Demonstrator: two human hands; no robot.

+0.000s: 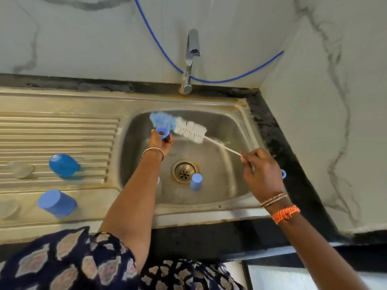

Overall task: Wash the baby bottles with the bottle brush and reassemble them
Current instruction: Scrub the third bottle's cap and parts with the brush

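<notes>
- A small blue bottle ring is being held over the sink by the left hand, its fingers curled round the ring from below.
- The bottle brush is being pinched by its thin white handle between the fingertips of the right hand; the bristle head is lying just beside the ring, not inside it.
- For this step, the ring should probably be turned so that its opening is facing the bristles, and the brush should be gripped nearer the head for firmer control.
- A blue cap is standing in the basin next to the drain.
- On the ribbed draining board, a blue bottle and a larger blue cap are lying well apart from the hands.
- No water is seen running from the tap.
- The steel sink is being framed by a black counter and marbled walls, with a blue hose behind the tap.
</notes>
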